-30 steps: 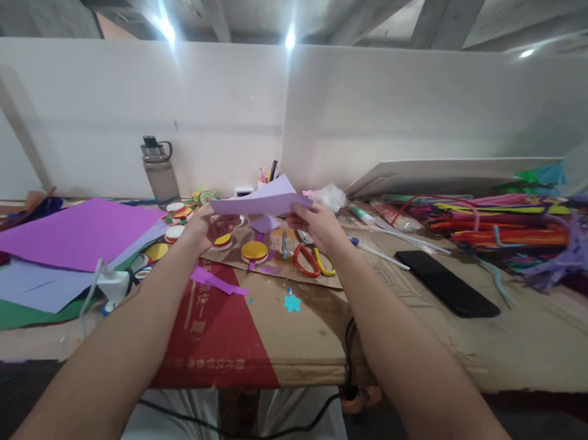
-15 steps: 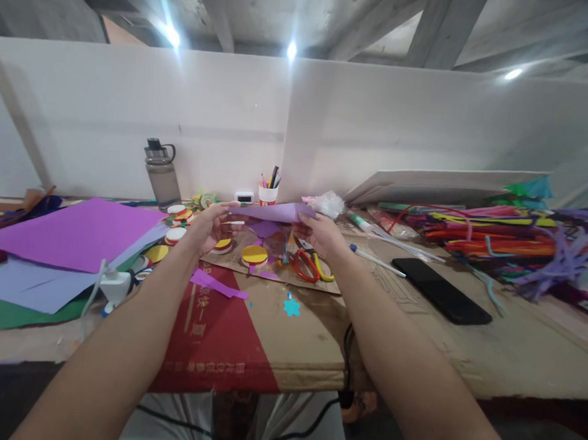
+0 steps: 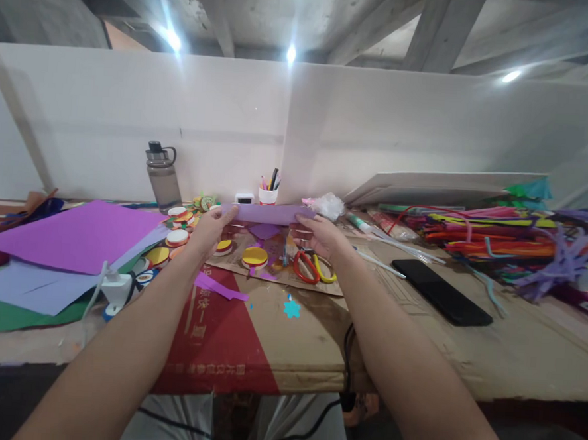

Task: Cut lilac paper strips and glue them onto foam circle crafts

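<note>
A narrow light-purple paper strip [image 3: 269, 214] is held up level above the table, stretched between both hands. My left hand [image 3: 214, 227] pinches its left end, thumb on the near face. At the right end, my right hand [image 3: 320, 233] grips the paper, other fingers curled below. Beneath the strip lie a purple paper piece [image 3: 264, 231], a yellow-topped disc [image 3: 254, 257] and scissors with red and yellow handles [image 3: 307, 267]. A purple scrap [image 3: 220, 286] and a turquoise flower cutout [image 3: 292, 308] rest nearer me on the cardboard [image 3: 306, 353].
Purple sheets [image 3: 78, 237], a white plug [image 3: 117, 289] and a bottle [image 3: 163, 177] are at left. A pen cup [image 3: 268, 196] stands behind the hands. On the right lie a black phone [image 3: 440, 291] and colourful pipe cleaners [image 3: 492, 232].
The purple paper has turned, so its face now shows as an even, flat band. My left hand has shifted its hold, with the thumb now over the paper's left end.
</note>
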`<state>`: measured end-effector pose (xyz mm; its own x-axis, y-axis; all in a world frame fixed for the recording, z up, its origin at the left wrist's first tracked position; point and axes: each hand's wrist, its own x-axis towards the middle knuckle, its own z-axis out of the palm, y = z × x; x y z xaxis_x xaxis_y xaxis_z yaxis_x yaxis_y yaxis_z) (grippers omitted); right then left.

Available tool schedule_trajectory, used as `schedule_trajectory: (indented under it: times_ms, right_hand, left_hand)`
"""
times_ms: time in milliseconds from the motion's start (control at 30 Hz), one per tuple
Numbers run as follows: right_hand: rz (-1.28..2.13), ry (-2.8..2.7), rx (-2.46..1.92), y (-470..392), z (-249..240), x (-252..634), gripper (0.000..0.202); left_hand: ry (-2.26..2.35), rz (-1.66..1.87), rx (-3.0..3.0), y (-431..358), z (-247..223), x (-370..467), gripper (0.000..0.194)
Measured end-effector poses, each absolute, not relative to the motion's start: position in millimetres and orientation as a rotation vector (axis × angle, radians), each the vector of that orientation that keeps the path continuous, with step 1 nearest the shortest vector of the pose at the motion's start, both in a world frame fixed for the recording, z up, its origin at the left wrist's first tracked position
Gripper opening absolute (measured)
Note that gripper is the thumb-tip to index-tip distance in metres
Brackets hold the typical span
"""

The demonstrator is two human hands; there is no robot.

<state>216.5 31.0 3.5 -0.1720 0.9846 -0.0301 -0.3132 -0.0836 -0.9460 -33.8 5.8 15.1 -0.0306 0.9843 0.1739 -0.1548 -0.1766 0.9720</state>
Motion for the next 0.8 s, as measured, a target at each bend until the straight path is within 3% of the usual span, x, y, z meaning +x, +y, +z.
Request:
schedule_trajectory:
  times_ms: [167,333,500,800]
  right_hand:
    - [1.506,-1.129,-0.925,30.4,6.0,224.0,0.021]
    - [1.449,-1.056,-0.913,31.3,5.3,219.1,0.012]
    - [1.397,-1.011,-0.870,31.0,2.7,210.2,0.004]
    - [1.375,-0.984,-0.940,30.5,0.5,206.8,0.012]
  left_hand:
    - [1.039,1.463,1.133,6.1,15.6,-34.5,0.032]
    - [1.051,1.453,1.020,7.2,13.2,-33.4,0.020]
    - [0.968,1.397,0.864,4.2,12.2,-24.4,0.026]
    - [0.998,1.544,0.672,6.8,3.1,-14.9,0.025]
